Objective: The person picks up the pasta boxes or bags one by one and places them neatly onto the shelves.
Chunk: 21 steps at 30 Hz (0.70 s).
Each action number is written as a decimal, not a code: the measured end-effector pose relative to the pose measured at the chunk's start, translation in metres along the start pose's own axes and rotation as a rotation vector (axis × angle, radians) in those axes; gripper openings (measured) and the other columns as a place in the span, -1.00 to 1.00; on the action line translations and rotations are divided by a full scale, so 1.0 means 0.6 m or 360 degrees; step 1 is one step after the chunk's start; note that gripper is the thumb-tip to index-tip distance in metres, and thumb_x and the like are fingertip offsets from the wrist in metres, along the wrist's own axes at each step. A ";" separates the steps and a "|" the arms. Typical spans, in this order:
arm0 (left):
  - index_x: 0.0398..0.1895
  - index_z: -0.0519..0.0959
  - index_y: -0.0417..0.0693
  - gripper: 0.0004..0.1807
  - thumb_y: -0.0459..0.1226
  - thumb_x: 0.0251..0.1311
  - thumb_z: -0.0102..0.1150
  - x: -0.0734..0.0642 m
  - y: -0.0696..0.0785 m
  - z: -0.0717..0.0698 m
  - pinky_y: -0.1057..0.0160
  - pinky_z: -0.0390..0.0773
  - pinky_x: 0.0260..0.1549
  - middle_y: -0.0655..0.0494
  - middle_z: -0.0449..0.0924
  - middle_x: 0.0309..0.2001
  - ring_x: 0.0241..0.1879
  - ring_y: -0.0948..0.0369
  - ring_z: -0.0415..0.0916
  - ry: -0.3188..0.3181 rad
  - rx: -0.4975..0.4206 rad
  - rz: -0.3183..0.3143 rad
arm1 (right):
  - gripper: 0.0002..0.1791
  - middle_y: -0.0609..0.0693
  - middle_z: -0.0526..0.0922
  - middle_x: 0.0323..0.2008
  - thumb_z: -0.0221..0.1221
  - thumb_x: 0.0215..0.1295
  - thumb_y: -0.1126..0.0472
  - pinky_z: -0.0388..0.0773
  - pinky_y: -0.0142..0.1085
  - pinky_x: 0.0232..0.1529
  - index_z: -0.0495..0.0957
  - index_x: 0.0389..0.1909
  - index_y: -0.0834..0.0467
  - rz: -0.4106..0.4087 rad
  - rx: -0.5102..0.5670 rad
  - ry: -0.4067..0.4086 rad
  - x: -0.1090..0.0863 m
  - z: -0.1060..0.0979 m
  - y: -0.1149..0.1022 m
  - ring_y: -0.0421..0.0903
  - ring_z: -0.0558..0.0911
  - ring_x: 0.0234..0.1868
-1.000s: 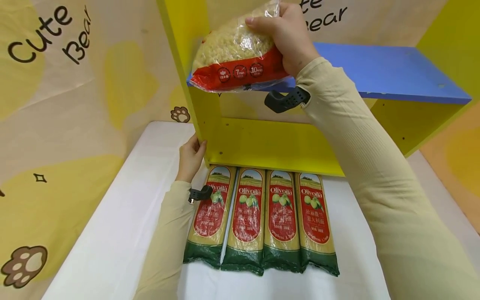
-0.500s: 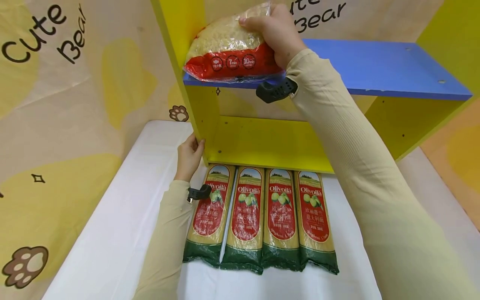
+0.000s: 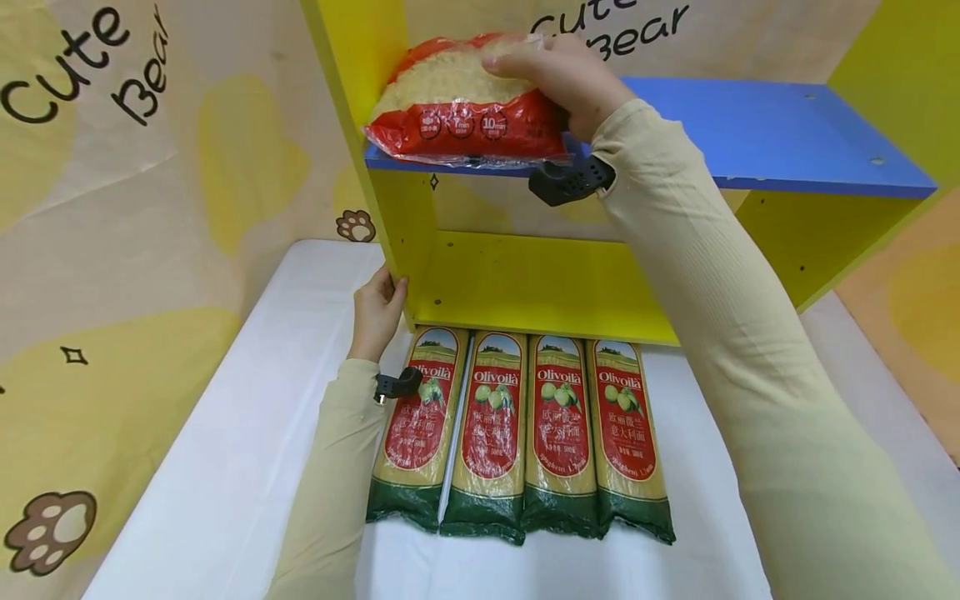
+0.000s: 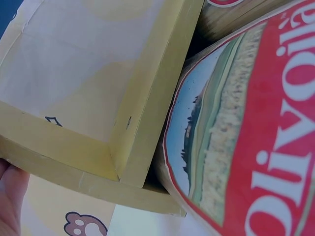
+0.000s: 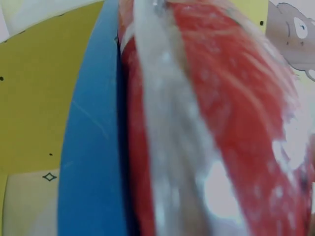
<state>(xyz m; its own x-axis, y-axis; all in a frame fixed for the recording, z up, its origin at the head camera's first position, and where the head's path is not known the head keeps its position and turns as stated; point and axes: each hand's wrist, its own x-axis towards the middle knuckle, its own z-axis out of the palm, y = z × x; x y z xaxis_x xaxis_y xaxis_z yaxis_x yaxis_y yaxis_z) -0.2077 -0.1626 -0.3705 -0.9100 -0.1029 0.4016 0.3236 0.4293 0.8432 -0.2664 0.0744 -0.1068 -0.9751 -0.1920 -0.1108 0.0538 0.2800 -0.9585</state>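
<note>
My right hand [image 3: 573, 83] holds a red and clear plastic bag of small pale pasta [image 3: 450, 83], thumb on its front face and the other fingers hidden behind it. The bag lies at the left end of the blue shelf board [image 3: 757, 137], against the yellow side panel. Its red band and shiny wrapper [image 5: 231, 98] fill much of the right wrist view, alongside the blue board's edge. Lower down, my left hand [image 3: 377, 312] grips the front edge of the yellow side panel [image 3: 393, 242]. In the left wrist view only part of that hand [image 4: 12, 196] shows at the lower left.
Several packs of Olivoilà spaghetti [image 3: 491, 433] lie side by side on the white table [image 3: 225, 433], tops close to the yellow bottom board [image 3: 540, 287]. A patterned cloth [image 3: 150, 208] hangs behind and to the left.
My right hand has lowered the pasta bag and moved it slightly left onto the blue board, and the bag now sits flatter. The left hand stays on the panel.
</note>
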 end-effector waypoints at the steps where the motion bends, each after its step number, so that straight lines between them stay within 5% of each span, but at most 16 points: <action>1: 0.12 0.46 -0.35 -0.67 -0.38 0.34 0.01 0.000 0.000 0.000 0.05 0.57 -0.12 -0.30 0.59 -0.06 -0.09 -0.11 0.59 0.0002 -0.0001 0.0002 | -0.41 -0.06 0.52 -0.08 0.27 0.16 -0.03 0.60 -0.35 -0.18 0.34 0.18 0.03 0.0006 0.0016 -0.0014 -0.002 -0.002 0.001 -0.13 0.61 -0.17; 8: 0.13 0.46 -0.36 -0.67 -0.39 0.34 0.01 0.000 0.001 -0.001 0.03 0.56 -0.11 -0.32 0.57 -0.05 -0.07 -0.15 0.57 0.0008 -0.0026 0.0025 | -0.42 0.01 0.52 0.01 0.29 0.17 0.02 0.61 -0.31 -0.17 0.36 0.16 0.12 -0.0030 0.0125 -0.0051 -0.022 -0.012 0.010 -0.05 0.61 -0.10; 16: 0.14 0.45 -0.35 -0.66 -0.39 0.34 0.00 -0.002 0.002 -0.002 0.03 0.57 -0.12 -0.32 0.57 -0.04 -0.08 -0.15 0.57 -0.0008 -0.0029 0.0010 | -0.66 0.09 0.59 -0.08 0.35 0.11 0.09 0.63 -0.33 -0.30 0.59 -0.18 0.23 -0.0069 0.0220 -0.0037 -0.037 -0.017 0.023 -0.04 0.68 -0.25; 21: 0.12 0.46 -0.36 -0.67 -0.40 0.34 -0.01 -0.002 0.002 -0.002 0.03 0.57 -0.14 -0.32 0.58 -0.06 -0.10 -0.15 0.58 0.0006 -0.0006 0.0047 | -0.66 0.11 0.61 -0.12 0.38 0.07 0.11 0.63 -0.32 -0.29 0.62 -0.22 0.25 -0.0092 0.0287 -0.0009 -0.043 -0.017 0.026 -0.02 0.68 -0.24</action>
<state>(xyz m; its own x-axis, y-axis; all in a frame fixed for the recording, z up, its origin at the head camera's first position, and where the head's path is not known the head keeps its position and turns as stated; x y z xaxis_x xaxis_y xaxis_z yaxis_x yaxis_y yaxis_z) -0.2062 -0.1629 -0.3694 -0.8991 -0.0935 0.4277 0.3514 0.4287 0.8323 -0.2424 0.0936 -0.1161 -0.9765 -0.2085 -0.0550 0.0357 0.0954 -0.9948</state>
